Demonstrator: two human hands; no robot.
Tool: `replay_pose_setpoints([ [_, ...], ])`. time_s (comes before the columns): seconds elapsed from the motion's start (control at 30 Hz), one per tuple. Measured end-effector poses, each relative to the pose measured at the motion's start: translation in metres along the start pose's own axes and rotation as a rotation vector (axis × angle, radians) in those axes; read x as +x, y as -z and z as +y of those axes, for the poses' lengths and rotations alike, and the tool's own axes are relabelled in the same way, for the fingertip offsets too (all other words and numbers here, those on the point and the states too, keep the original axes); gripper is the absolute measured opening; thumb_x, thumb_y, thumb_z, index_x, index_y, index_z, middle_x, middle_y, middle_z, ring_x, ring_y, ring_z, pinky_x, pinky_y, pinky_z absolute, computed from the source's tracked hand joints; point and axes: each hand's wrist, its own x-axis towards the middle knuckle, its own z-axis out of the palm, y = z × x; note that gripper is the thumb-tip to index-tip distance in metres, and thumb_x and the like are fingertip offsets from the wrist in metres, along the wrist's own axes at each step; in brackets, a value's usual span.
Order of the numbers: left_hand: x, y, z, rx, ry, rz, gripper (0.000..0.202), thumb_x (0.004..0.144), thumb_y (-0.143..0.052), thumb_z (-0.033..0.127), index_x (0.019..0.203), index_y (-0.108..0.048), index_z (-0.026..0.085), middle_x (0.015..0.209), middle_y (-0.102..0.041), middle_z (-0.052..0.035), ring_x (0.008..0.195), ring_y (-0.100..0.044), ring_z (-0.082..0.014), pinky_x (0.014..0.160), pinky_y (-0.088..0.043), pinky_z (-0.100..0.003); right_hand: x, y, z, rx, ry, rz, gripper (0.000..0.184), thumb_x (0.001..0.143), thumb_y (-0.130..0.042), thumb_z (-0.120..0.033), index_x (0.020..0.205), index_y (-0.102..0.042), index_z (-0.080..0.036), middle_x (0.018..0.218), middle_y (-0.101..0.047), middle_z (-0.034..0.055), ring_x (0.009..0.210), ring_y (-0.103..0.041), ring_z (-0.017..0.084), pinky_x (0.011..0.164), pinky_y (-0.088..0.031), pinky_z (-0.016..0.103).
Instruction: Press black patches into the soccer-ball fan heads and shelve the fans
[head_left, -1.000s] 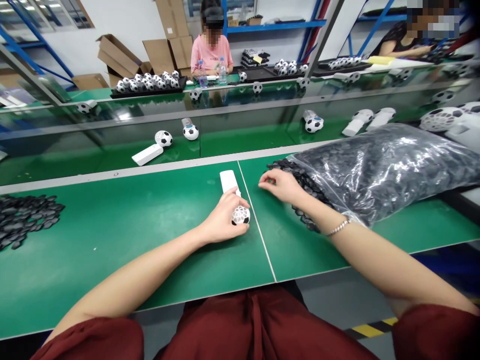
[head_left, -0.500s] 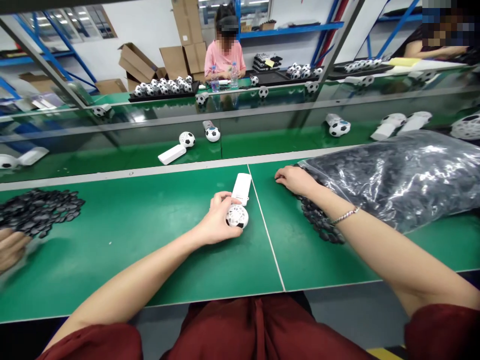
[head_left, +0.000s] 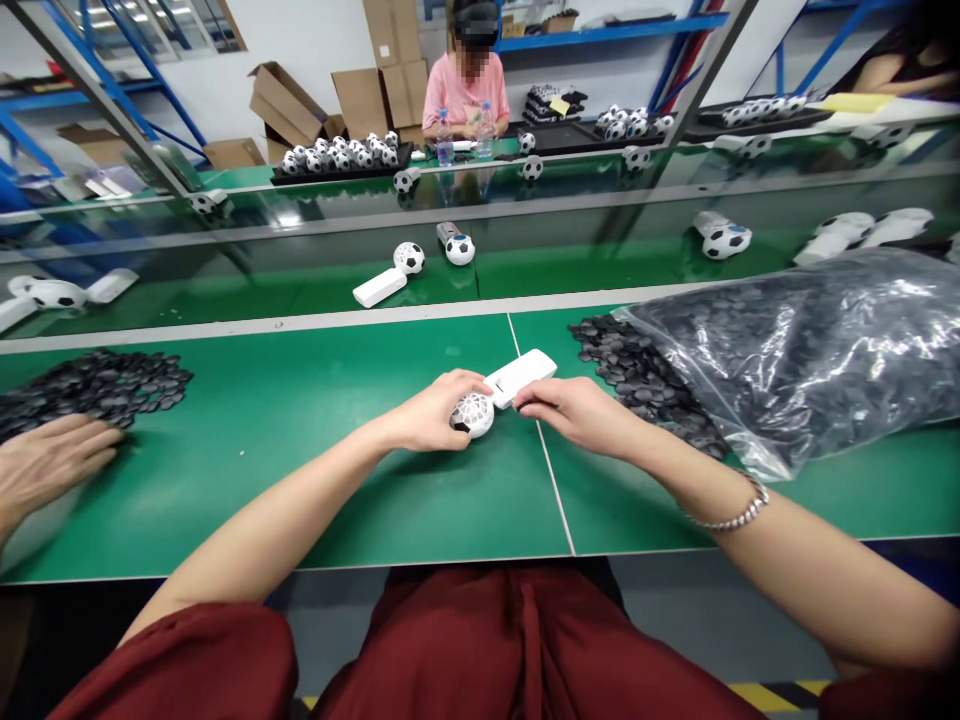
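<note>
A white handheld fan with a soccer-ball head point(head_left: 474, 414) lies on the green worktop, its handle point(head_left: 526, 374) pointing to the upper right. My left hand point(head_left: 439, 412) is closed round the left side of the ball head, thumb below and fingers above. Beside the lower end of the handle, my right hand point(head_left: 566, 412) pinches a small black piece point(head_left: 520, 405), mostly covered by the fingertips. To the right lies a heap of flat black pieces point(head_left: 637, 375), which spill from a clear plastic bag point(head_left: 817, 350).
A co-worker's hand point(head_left: 60, 462) is beside another black heap point(head_left: 112, 385) at left. Beyond the pale ledge point(head_left: 322, 322) lie more fans point(head_left: 381, 287) on a green surface. A person in pink point(head_left: 466, 95) sits opposite, near a tray of ball heads point(head_left: 337, 165).
My right hand has come left from the black heap to the fan with a small black piece. The fan's handle has swung to the right in my left hand. The co-worker's hand reaches further in.
</note>
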Motion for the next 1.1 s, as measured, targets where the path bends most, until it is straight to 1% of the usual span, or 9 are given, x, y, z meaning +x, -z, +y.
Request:
replay_pose_setpoints([
  [0.07,0.000,-0.006,0.002,0.022,0.038,0.049,0.058,0.061,-0.061,0.016,0.117,-0.045,0.020,0.125,-0.043,-0.0090,0.119,-0.039,-0.0258,0.102,-0.032,-0.043,0.000,-0.002,-0.004,0.006,-0.009,0.045,0.014,0.081,-0.050,-0.021,0.086,-0.063,-0.023,0.084,-0.067,0.0019,0.075,-0.059,0.018,0.069,-0.044,0.029],
  [0.2,-0.001,-0.017,0.006,0.014,0.112,0.143,0.059,0.062,-0.068,0.028,0.116,-0.046,0.018,0.123,-0.045,-0.0106,0.117,-0.040,-0.0275,0.101,-0.033,-0.044,0.001,-0.009,-0.006,0.086,0.044,0.142,0.010,0.080,-0.054,-0.025,0.083,-0.062,-0.021,0.081,-0.063,0.0033,0.074,-0.056,0.017,0.069,-0.043,0.029],
  [0.27,-0.002,-0.020,0.008,0.005,0.118,0.180,0.058,0.062,-0.068,0.030,0.115,-0.046,0.017,0.121,-0.047,-0.0104,0.115,-0.041,-0.0271,0.100,-0.034,-0.043,0.001,-0.015,-0.005,0.199,0.015,0.125,0.009,0.080,-0.055,-0.026,0.084,-0.060,-0.020,0.078,-0.062,0.0023,0.069,-0.054,0.015,0.066,-0.043,0.028],
  [0.33,-0.001,-0.022,0.009,-0.001,0.117,0.203,0.056,0.064,-0.067,0.030,0.114,-0.046,0.017,0.120,-0.048,-0.0101,0.113,-0.043,-0.0263,0.099,-0.035,-0.042,0.003,-0.021,-0.004,0.312,-0.016,0.087,0.008,0.079,-0.055,-0.026,0.082,-0.058,-0.019,0.077,-0.061,0.0010,0.068,-0.053,0.014,0.066,-0.043,0.028],
  [0.43,0.000,-0.023,0.008,-0.014,0.110,0.221,0.052,0.066,-0.066,0.030,0.112,-0.047,0.016,0.117,-0.049,-0.0104,0.111,-0.045,-0.0248,0.098,-0.036,-0.040,0.006,-0.028,-0.003,0.378,-0.031,0.048,0.008,0.078,-0.055,-0.026,0.076,-0.058,-0.018,0.074,-0.059,-0.0002,0.069,-0.053,0.014,0.067,-0.042,0.028],
  [0.6,0.001,-0.028,0.007,-0.033,0.110,0.274,0.045,0.068,-0.063,0.027,0.109,-0.049,0.017,0.115,-0.051,-0.0093,0.110,-0.047,-0.0241,0.096,-0.038,-0.040,0.011,-0.033,-0.003,0.379,-0.054,0.087,0.010,0.077,-0.056,-0.026,0.073,-0.060,-0.018,0.073,-0.061,0.0004,0.068,-0.054,0.015,0.066,-0.042,0.029],
  [0.77,0.002,-0.031,0.008,-0.033,0.127,0.303,0.041,0.068,-0.060,0.023,0.107,-0.050,0.018,0.110,-0.053,-0.0074,0.107,-0.049,-0.0233,0.094,-0.039,-0.039,0.012,-0.034,-0.006,0.286,-0.011,0.116,0.007,0.078,-0.056,-0.023,0.074,-0.061,-0.019,0.074,-0.062,0.0005,0.068,-0.054,0.015,0.066,-0.042,0.029],
  [0.93,0.003,-0.032,0.011,0.008,0.146,0.305,0.036,0.068,-0.057,0.020,0.103,-0.051,0.019,0.105,-0.054,-0.0059,0.102,-0.049,-0.0232,0.091,-0.040,-0.039,0.015,-0.032,-0.005,0.204,-0.064,0.105,0.009,0.076,-0.060,-0.026,0.069,-0.059,-0.020,0.069,-0.061,-0.0009,0.062,-0.052,0.013,0.062,-0.041,0.027],
  [1.1,0.005,-0.034,0.008,0.018,0.113,0.342,0.035,0.068,-0.056,0.019,0.102,-0.051,0.019,0.105,-0.054,-0.0056,0.100,-0.048,-0.0226,0.090,-0.040,-0.038,0.022,-0.030,0.000,0.124,-0.094,0.098,0.017,0.073,-0.067,-0.029,0.065,-0.055,-0.020,0.064,-0.057,-0.0036,0.058,-0.049,0.011,0.055,-0.036,0.024],
])
